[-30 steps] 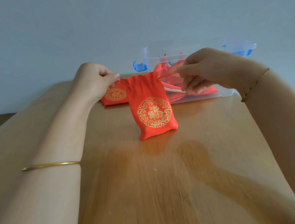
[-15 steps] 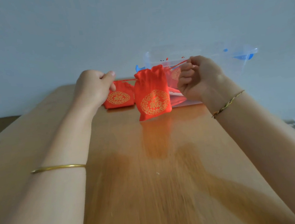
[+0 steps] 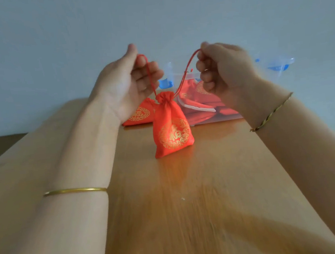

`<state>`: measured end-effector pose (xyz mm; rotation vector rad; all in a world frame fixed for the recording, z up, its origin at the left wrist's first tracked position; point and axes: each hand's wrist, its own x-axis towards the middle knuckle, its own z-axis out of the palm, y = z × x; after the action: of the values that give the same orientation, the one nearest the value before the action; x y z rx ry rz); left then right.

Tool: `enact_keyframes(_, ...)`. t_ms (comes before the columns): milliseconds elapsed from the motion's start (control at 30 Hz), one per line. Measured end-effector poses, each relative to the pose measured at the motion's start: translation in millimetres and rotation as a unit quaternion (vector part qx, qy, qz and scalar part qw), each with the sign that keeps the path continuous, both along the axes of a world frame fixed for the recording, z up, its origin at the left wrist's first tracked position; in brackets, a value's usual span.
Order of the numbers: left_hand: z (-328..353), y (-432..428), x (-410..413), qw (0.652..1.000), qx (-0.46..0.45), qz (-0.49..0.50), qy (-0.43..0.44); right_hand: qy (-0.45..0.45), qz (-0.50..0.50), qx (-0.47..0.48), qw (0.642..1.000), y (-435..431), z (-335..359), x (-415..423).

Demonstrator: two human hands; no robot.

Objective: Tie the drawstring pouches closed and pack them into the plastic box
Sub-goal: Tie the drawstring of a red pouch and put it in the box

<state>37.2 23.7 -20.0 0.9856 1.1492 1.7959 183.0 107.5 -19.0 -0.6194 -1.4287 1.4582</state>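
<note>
A red drawstring pouch with a gold round emblem is seen upright on the wooden bench, its neck gathered tight. It is tilted slightly, and its lower edge is at the bench surface. Two red cords rise from the neck. The left cord is pinched above and to the left of the pouch by the left hand; its fingers are curled around the cord, with the thumb raised. The right cord is gripped above and to the right of the pouch by the right hand, whose fingers are closed into a fist on it.

A second red pouch is laid flat just behind and to the left of the upright pouch. The clear plastic box with blue clips is set behind and to the right of it, and more red pouches are seen inside. A gold bangle is worn on the left forearm and a braided bracelet on the right wrist.
</note>
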Motion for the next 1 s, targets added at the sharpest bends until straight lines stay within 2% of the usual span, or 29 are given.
enact_keyframes(67,3,-3,8,0.998,-0.003,-0.019,0.058,-0.052,-0.028,0.096,0.994,-12,6,0)
enact_keyframes(133,5,-6,12,0.991,-0.012,-0.026,0.134,-0.080,-0.047,0.153,0.984,-20,10,1)
enact_keyframes(267,4,-6,18,0.965,-0.010,0.002,0.261,-0.106,-0.053,0.223,0.968,-29,13,0)
enact_keyframes(367,3,-5,21,0.956,-0.003,0.020,0.293,-0.110,-0.018,0.239,0.965,-31,13,1)
enact_keyframes(467,3,-4,22,0.960,0.000,0.025,0.279,-0.096,-0.027,0.180,0.979,-24,9,0)
enact_keyframes(533,4,-5,23,0.967,0.004,0.012,0.253,-0.121,-0.038,0.148,0.981,-20,6,0)
enact_keyframes(633,4,-4,24,0.975,0.010,-0.014,0.222,-0.182,0.019,0.133,0.974,-21,1,0)
enact_keyframes(767,4,-3,23,0.980,0.014,-0.027,0.198,-0.181,0.022,0.156,0.971,-22,1,-3)
enact_keyframes(867,2,-2,22,0.987,0.011,-0.011,0.157,-0.178,0.049,0.119,0.976,-19,4,0)
enact_keyframes(933,0,0,21,0.991,0.009,-0.001,0.134,-0.229,0.115,0.113,0.960,-20,6,7)
enact_keyframes(1000,-2,0,21,0.990,0.010,-0.003,0.141,-0.319,0.142,0.145,0.926,-19,6,13)
